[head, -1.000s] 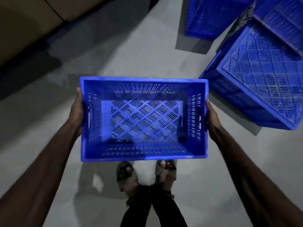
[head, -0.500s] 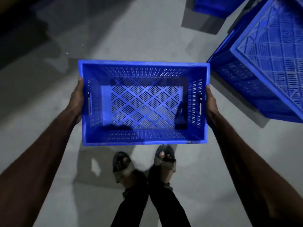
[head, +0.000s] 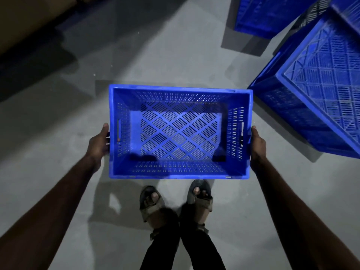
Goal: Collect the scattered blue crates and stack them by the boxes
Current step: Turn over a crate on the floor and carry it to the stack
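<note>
At centre, 12 o'clock of the feet: an open-topped blue crate [head: 179,133] is carried level above the grey floor [head: 159,61], its long side across the person's body; it is empty.
Left hand: the left hand [head: 98,144] is closed around the crate's left short end at about 9 o'clock, fingers hooked at the handle slot, thumb up by the rim.
Right hand: the right hand [head: 257,144] clasps the right short end at about 3 o'clock in the same way; the fingers are mostly hidden behind the wall.
Other crates: a tilted crate [head: 319,90] lies at 2 o'clock with its ribbed underside showing, its near corner just beside the carried crate's far right corner; whether they touch cannot be told. Another, the far crate [head: 268,14], sits at 1 o'clock, cut off by the frame.
Boxes: a brown box [head: 33,18] shows dimly at 10 to 11 o'clock, well apart from the carried crate.
Done: one crate is picked up and in transit; no finished stack by the box is visible.
Left: by judgement, most of the task remains. This crate needs setting down by the box, and at least the two loose crates at right need collecting and stacking.
</note>
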Tool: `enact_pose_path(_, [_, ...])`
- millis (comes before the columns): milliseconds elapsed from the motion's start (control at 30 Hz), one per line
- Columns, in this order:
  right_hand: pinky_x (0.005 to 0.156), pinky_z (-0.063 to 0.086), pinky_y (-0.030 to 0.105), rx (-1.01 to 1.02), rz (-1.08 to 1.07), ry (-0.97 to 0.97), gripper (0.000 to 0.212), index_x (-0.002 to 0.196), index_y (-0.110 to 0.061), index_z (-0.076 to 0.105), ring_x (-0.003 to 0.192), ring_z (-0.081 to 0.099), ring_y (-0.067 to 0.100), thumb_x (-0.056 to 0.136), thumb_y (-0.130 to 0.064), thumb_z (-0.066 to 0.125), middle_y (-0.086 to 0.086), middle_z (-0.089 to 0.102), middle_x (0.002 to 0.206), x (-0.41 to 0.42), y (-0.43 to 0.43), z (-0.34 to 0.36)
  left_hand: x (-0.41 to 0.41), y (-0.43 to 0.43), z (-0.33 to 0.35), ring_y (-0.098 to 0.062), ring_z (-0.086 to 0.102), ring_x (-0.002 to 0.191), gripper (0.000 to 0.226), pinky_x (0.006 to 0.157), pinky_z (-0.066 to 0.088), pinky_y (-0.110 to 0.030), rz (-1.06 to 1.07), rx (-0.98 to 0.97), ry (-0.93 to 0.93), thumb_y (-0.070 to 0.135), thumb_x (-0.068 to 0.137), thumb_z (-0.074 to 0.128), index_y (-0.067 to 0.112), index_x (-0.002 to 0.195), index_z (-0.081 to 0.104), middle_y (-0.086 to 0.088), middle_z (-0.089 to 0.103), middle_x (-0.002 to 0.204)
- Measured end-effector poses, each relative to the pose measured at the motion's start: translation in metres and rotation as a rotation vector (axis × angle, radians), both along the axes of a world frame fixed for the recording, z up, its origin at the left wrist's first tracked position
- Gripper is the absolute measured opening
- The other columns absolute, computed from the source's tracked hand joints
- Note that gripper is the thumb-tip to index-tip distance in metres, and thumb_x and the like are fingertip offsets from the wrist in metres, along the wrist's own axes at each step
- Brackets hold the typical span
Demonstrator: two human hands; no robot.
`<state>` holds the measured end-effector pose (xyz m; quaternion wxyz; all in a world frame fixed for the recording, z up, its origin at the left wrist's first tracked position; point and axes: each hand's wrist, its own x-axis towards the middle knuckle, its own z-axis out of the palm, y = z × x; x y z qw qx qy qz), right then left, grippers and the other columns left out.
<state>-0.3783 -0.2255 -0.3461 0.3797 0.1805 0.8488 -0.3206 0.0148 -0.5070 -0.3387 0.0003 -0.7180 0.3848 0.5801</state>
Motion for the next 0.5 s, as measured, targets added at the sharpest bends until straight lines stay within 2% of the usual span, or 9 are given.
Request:
enact_pose_path(67, [0.079,0.061,0.04,-0.146,-0.019,-0.137,0.072,0.111,-0.01,0.074,0.077,0.07,0.025,0.085,-0.075,0.054,0.008,0.073,0.092,-0.015,0.003,-0.017,0.0,-0.008,-0.012,-0.024,0.067,0.074,0.07,0.073,0.053,-0.033,-0.009,0.006,0.007,0.073,0.095,0.048,0.009,0.102,0.074,-0.013,0.074,0.094])
enact_pose_path(100, [0.071,0.059,0.034,-0.206,-0.004,-0.183,0.07,0.111,-0.006,0.071,0.07,0.067,0.022,0.093,-0.07,0.049,0.008,0.07,0.086,-0.021,0.001,-0.022,-0.002,-0.013,-0.016,-0.026,0.068,0.074,0.08,0.075,0.055,-0.036,0.02,-0.024,-0.008,0.081,0.087,0.051,0.007,0.101,0.076,-0.015,0.076,0.094])
enact_pose_path(167, [0.061,0.054,0.027,-0.255,0.025,-0.234,0.066,0.099,-0.008,0.067,0.064,0.061,0.019,0.101,-0.067,0.036,0.006,0.065,0.079,-0.03,-0.007,-0.023,-0.006,-0.023,-0.026,-0.027,0.07,0.07,0.089,0.077,0.059,-0.038,0.082,-0.07,-0.039,0.089,0.077,0.054,0.005,0.096,0.078,-0.015,0.077,0.088])
enact_pose_path(300, [0.056,0.045,0.025,-0.294,0.043,-0.293,0.077,0.085,-0.011,0.059,0.054,0.06,0.016,0.102,-0.071,0.014,0.005,0.066,0.064,-0.034,-0.025,-0.029,-0.031,-0.025,-0.036,-0.016,0.063,0.055,0.081,0.056,0.053,-0.025,0.093,-0.057,0.104,0.081,0.093,0.041,0.005,0.091,0.069,-0.011,0.07,0.075])
enact_pose_path(400, [0.05,0.039,0.024,-0.295,0.045,-0.279,0.081,0.08,-0.012,0.057,0.046,0.053,0.016,0.098,-0.077,0.012,0.003,0.058,0.055,-0.029,-0.028,-0.03,-0.032,-0.021,-0.038,-0.019,0.065,0.053,0.094,0.051,0.053,-0.025,0.042,-0.017,0.089,0.089,0.087,0.032,0.004,0.091,0.07,-0.013,0.073,0.079])
enact_pose_path(500, [0.045,0.032,0.024,-0.281,0.029,-0.233,0.08,0.076,-0.015,0.057,0.043,0.043,0.015,0.095,-0.081,0.016,-0.001,0.05,0.054,-0.025,-0.026,-0.03,-0.026,-0.02,-0.034,-0.021,0.066,0.054,0.102,0.05,0.052,-0.026,0.013,0.044,0.071,0.097,0.08,0.028,0.004,0.091,0.07,-0.013,0.072,0.076])
